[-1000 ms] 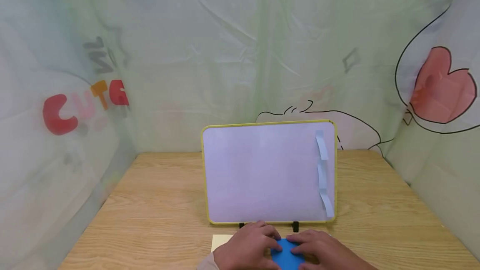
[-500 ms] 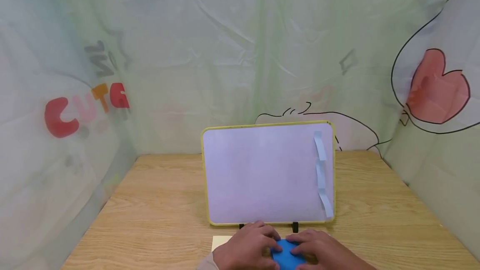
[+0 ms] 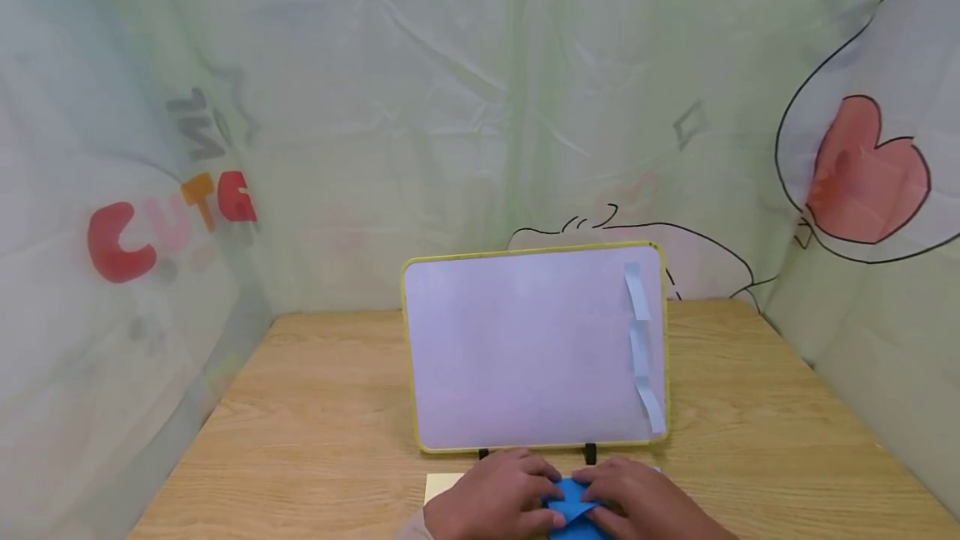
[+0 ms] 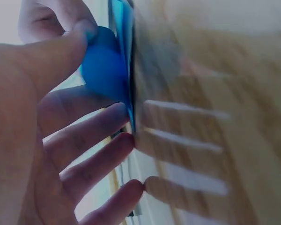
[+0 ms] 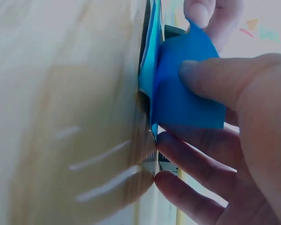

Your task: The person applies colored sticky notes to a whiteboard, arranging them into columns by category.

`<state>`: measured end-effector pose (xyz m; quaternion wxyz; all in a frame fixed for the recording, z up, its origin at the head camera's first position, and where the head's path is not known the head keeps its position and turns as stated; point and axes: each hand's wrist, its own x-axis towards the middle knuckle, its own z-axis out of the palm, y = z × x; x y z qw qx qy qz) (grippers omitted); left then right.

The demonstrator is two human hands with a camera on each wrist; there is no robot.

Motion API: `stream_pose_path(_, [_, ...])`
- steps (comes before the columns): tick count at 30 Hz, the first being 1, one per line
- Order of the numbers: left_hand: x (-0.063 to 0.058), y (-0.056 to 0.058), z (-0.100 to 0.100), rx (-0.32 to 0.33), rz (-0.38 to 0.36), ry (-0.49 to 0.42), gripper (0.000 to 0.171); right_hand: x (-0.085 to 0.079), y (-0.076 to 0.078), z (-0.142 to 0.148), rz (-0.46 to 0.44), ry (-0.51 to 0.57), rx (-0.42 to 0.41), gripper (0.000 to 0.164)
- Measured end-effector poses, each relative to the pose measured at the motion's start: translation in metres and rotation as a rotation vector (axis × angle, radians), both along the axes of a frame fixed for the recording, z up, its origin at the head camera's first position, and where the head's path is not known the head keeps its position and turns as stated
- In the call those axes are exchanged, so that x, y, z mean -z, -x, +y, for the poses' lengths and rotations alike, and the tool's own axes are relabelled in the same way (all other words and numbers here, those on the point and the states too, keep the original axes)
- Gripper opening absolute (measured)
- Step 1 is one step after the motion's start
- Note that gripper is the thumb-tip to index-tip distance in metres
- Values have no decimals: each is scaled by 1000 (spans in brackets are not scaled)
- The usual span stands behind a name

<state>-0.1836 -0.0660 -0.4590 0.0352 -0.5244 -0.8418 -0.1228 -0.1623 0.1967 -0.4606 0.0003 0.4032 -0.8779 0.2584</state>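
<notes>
A sheet of blue paper (image 3: 573,493) lies on the table at the bottom centre of the head view, its near part raised and bent over into a flap. My left hand (image 3: 498,497) pinches the flap with thumb and forefinger; its other fingertips touch the table. From the right, my right hand (image 3: 647,500) grips the same flap, its thumb on the blue surface (image 5: 189,108) in the right wrist view. In the left wrist view the paper (image 4: 103,70) curls upward, while its lower layer stays against the tabletop. The hands partly cover the paper's sides.
Beyond the hands, a yellow-framed whiteboard (image 3: 525,348) stands on small black feet (image 3: 590,453). Pale blue strips (image 3: 639,348) stick along its right side. A cream sheet (image 3: 441,484) lies beside my left hand. Printed curtains (image 3: 375,123) surround the wooden table (image 3: 315,407).
The near part of the blue paper has risen and folded over away from me, with both thumbs moving up along with it. The head view has shifted slightly.
</notes>
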Motion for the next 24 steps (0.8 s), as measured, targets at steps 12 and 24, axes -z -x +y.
stream_pose_path(12, [-7,-22,-15,-69,-55,-32,20,-8,-4,-9,-185,-29,207,30])
stream_pose_path(24, [5,-22,-14,191,147,47,30,-15,-8,-20,-153,-25,287,17])
